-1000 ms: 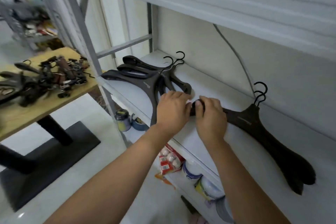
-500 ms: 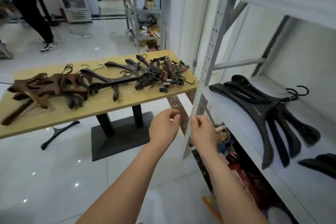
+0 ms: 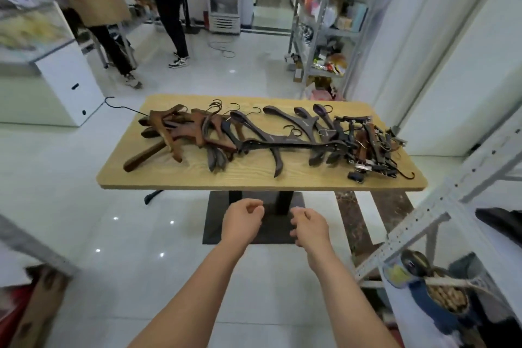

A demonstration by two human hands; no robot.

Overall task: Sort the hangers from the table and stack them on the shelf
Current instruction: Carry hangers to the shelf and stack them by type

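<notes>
A wooden table [image 3: 175, 178] stands ahead of me with several hangers strewn across it. Reddish-brown wooden hangers [image 3: 180, 130] lie at its left, dark curved hangers [image 3: 282, 141] in the middle, and dark clip hangers [image 3: 370, 147] in a heap at the right. My left hand [image 3: 243, 220] and my right hand [image 3: 309, 227] hover side by side below the table's near edge, fingers loosely curled, holding nothing. The shelf [image 3: 463, 223] is at the right edge, with the tip of a dark hanger [image 3: 502, 223] lying on it.
The table's black base [image 3: 254, 217] sits on the glossy white floor. One black hanger [image 3: 152, 196] lies on the floor under the table's left side. Two people [image 3: 169, 3] stand at the back left. A metal rack [image 3: 327, 37] with goods stands behind the table.
My view has swung left from the shelf to face the table. Both hands left the hangers on the shelf and now hang empty in front of the table.
</notes>
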